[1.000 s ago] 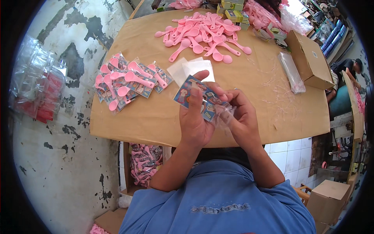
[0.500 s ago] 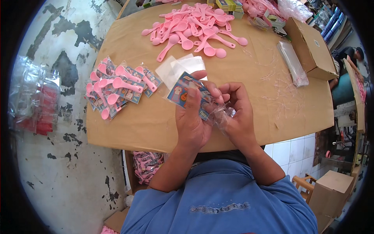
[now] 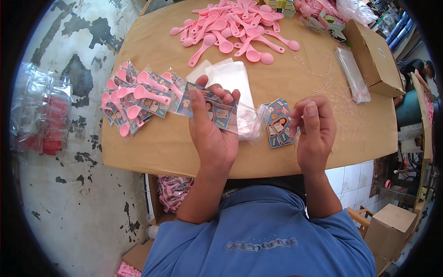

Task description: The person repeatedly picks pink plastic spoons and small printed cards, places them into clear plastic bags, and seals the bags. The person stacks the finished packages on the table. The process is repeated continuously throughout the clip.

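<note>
My left hand grips a clear plastic bag with a blue printed card inside, thumb in front and fingers behind. The bag's bare end sticks out to the right. Apart from it, my right hand is closed with thumb and fingers together; whatever they pinch cannot be made out. Between the hands, a small stack of blue printed cards lies on the table. Flat clear bags lie just beyond my left hand. To the left is a heap of bagged cards with pink measuring spoons.
Loose pink spoons are piled at the far side of the brown-covered table. Thin clear strips litter its right part, near a bundle of clear bags and a cardboard box. Another person is at the far right.
My hands have moved apart: the left goes left with the bagged card, the right moves right, off the bag. The card stack between them has come into view.
</note>
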`<state>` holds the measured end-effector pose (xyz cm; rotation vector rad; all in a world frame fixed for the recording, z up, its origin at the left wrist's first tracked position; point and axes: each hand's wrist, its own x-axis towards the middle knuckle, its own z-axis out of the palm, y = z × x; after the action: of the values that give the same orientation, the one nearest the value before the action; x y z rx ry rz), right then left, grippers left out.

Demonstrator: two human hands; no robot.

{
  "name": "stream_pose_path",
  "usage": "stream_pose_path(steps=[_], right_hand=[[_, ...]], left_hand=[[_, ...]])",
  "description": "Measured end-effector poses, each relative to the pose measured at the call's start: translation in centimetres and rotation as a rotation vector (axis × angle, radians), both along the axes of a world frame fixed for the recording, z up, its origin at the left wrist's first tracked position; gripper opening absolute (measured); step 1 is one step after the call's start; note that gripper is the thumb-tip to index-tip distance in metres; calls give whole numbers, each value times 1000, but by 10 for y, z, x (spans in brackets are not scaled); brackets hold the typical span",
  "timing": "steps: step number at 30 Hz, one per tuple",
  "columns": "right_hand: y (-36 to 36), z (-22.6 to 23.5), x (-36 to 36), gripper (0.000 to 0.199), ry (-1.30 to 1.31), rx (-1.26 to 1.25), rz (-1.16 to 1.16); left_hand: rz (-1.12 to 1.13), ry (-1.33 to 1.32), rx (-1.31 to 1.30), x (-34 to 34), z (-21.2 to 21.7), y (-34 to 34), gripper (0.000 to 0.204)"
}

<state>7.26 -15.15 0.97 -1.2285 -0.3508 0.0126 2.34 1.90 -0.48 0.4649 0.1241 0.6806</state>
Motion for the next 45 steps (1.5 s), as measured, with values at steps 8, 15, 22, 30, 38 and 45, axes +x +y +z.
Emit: stream_pose_path(steps=[8, 15, 22, 30, 38, 45], right_hand=[[10, 8, -15, 16, 252, -162, 455], [-18, 21, 0, 22, 136, -287, 458], [-64, 58, 92, 33, -2, -195, 843], [-23, 55, 181, 20, -1149, -1284, -298], [65, -12, 229, 17, -1222, -1137, -12], [64, -16, 244, 24, -1091, -1394, 70]], left_hand=[[21, -18, 229, -6, 13, -14, 41], [113, -58, 12, -13, 9, 12, 33], [107, -99, -21, -27, 11, 27, 34], [54, -43, 67, -39, 4, 23, 39], [21, 17, 132, -46, 10, 8, 41], [74, 49, 166, -57, 9, 14, 36]])
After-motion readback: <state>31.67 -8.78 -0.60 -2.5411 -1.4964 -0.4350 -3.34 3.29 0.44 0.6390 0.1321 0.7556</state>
